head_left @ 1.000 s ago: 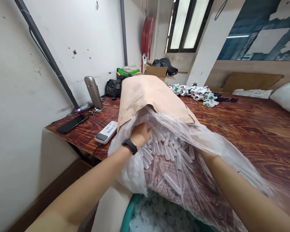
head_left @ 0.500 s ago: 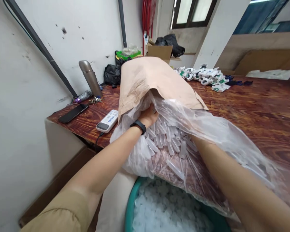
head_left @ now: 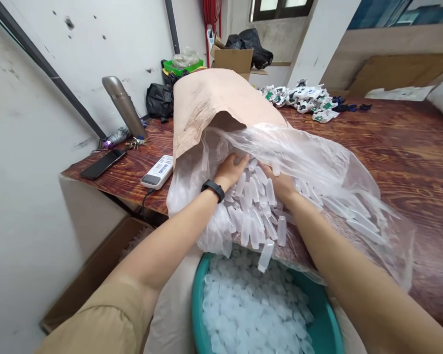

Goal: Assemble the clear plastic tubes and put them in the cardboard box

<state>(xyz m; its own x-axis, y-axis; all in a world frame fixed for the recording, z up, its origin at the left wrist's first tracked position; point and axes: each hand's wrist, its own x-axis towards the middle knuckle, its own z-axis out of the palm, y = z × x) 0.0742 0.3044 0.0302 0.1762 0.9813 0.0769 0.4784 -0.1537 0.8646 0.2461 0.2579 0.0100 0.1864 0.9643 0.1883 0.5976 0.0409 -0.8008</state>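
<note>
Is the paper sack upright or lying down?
Lying down: the paper sack rests lengthwise on the table, plastic tubes heaped at its open mouth.

Wooden table (head_left: 391, 147), dark red grain.
Far left, by the wall: metal flask (head_left: 122, 105) standing; folded umbrella (head_left: 112, 139) and keys (head_left: 135, 143) at its foot.
Black phone (head_left: 103, 163) lies flat near the left edge. White remote (head_left: 157, 172) is just beside it, at the front edge.
Far end: black bag (head_left: 158, 101), green tray (head_left: 182, 65), cardboard box (head_left: 232, 59).
Pile of white-and-green packets (head_left: 302, 97) toward the far right.
Open carton (head_left: 96, 275) on the floor under the table.
</note>
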